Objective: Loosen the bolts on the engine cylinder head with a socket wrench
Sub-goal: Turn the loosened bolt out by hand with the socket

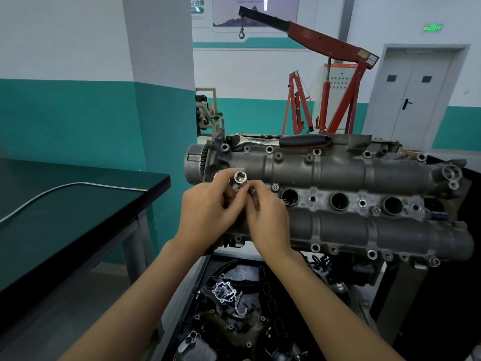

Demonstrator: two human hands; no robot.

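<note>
Both hands meet at frame centre, over left end of cylinder head (338,175). Left hand (205,214) fingers curled, pinching chrome socket (240,177), open end facing up. Right hand (268,217) fingers curled round small metal part just below socket; what part is, cannot tell. Ratchet wrench (283,140) lies untouched on head's far edge, 12 o'clock from hands. Dark table (78,204) at 9 o'clock. Red engine crane (338,82) at 1 o'clock, well apart.

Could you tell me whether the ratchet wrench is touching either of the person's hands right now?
Apart. The head view shows the ratchet wrench lying on the far edge of the cylinder head, while the left hand and right hand hold a socket nearer the camera.
</note>
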